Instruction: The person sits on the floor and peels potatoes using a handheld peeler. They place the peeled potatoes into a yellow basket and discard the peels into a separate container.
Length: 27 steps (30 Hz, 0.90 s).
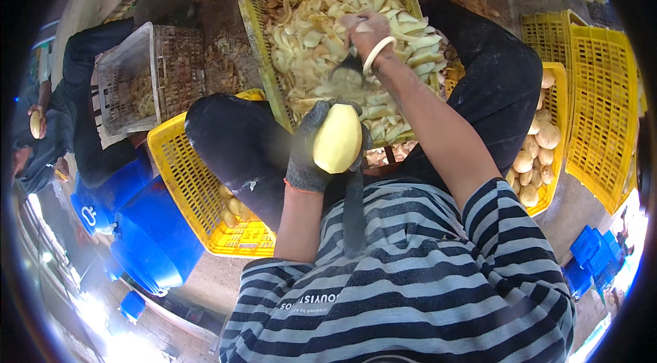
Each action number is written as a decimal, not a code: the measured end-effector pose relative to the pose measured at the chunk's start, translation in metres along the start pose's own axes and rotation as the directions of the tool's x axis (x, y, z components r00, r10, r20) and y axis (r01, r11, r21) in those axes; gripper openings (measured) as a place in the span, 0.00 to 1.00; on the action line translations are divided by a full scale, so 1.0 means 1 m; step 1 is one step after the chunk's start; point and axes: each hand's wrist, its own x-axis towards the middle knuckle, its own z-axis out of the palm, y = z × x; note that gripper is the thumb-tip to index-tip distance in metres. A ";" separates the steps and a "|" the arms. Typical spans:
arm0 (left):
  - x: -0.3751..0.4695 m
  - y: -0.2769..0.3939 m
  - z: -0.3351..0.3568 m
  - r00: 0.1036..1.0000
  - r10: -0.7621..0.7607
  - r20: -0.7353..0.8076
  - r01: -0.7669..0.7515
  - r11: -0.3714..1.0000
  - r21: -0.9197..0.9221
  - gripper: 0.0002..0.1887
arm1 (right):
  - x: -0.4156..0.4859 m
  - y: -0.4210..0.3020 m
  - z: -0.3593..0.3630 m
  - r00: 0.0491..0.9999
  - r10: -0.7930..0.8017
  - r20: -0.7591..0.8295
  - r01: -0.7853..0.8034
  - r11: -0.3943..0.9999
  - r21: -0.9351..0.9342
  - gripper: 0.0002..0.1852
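Note:
My left hand (310, 150), in a dark grey knit glove with an orange cuff edge, grips a peeled yellow potato (337, 140) in front of my torso. My right hand (365, 32) is bare, with a cream bangle (379, 55) at the wrist. It is closed around a dark, motion-blurred peeling tool (349, 69), whose exact shape I cannot tell. The tool is apart from the potato, above a yellow plastic crate (252, 37) heaped with potato peelings (313, 37). This crate stands between my knees.
Unpeeled potatoes (534, 152) fill a yellow crate (557, 157) at right, beside stacked yellow crates (600, 111). Another yellow crate (179, 152) at left holds several peeled potatoes (233, 209). Blue barrels (154, 234), a dirty white crate (154, 75) and a co-worker (51, 122) are farther left.

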 end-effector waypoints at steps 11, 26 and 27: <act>0.003 0.002 -0.028 0.996 0.082 -0.035 -0.082 0.997 0.000 0.28 | -0.062 -0.047 -0.016 0.962 0.121 0.245 -0.202 0.920 0.336 0.14; 0.012 0.002 -0.009 1.000 0.015 0.000 -0.015 0.971 -0.238 0.26 | -0.117 -0.055 -0.030 0.990 0.063 0.123 -0.117 0.852 0.510 0.13; 0.013 0.002 -0.013 0.999 0.026 0.034 -0.017 0.970 -0.242 0.25 | -0.112 -0.053 -0.027 0.989 0.067 0.134 -0.125 0.858 0.499 0.13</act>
